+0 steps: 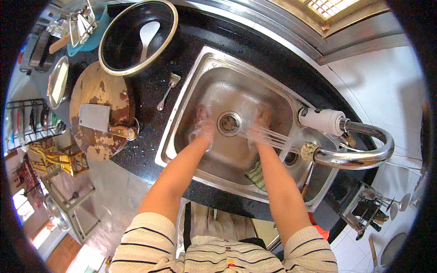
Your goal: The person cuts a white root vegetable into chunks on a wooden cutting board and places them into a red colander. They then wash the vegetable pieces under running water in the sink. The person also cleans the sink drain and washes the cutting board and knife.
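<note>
Both hands, in clear thin gloves, are down in a stainless steel sink [218,90]. My left hand [203,124] is to the left of the drain strainer [229,124], blurred, with its fingers hard to make out. On the other side of the drain, my right hand [260,124] is also blurred. Water streams from the curved faucet [358,158] across my right hand. Whether either hand holds anything cannot be told. A green and white striped cloth [256,176] lies at the sink's near edge, by my right forearm.
Left of the sink, a cleaver [95,117] lies on a round wooden cutting board [99,146]. A peeler-like metal tool [168,91] lies nearer the sink. A large dark bowl [117,44] holds a white rice paddle [149,33]. A utensil rack [363,208] stands at right.
</note>
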Available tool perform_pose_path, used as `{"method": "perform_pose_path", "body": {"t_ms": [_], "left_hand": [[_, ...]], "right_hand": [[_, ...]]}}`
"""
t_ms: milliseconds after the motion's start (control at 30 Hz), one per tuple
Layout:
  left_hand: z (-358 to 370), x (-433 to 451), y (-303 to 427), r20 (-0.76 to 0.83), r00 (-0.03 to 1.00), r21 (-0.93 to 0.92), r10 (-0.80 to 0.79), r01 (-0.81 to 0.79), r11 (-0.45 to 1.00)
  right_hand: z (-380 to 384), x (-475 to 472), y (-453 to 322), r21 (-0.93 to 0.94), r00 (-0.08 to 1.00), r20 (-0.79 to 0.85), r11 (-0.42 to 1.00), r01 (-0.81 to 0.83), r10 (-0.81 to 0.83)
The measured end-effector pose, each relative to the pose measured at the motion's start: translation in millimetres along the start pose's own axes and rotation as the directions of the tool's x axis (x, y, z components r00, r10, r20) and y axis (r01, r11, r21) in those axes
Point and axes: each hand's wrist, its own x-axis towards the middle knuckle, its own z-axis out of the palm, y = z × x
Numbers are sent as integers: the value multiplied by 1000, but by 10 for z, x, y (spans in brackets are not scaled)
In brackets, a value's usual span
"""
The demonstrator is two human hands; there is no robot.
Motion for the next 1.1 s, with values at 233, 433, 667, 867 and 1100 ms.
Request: {"method": "perform_pose_path", "body": {"t_ms": [233,433,667,867,1100], "left_hand": [[-697,-388,568,228,956,-173,187,-149,974],[-444,-393,80,55,996,-171,71,-61,983],[-457,-537,186,-48,999,-274,-18,4,962],[-326,-633,177,-38,999,-131,-25,20,991],[52,-555,228,-155,988,-204,30,-62,977]], "right_hand": [[1172,-398,70,375,970,-22,897,233,-243],[419,-670,-660,-286,605,636,581,762,-480],[687,-414,-274,-583,860,128,664,468,-494],[667,-500,-581,-432,776,312,646,629,-548],[275,-316,-158,135,964,179,976,172,-195]]}}
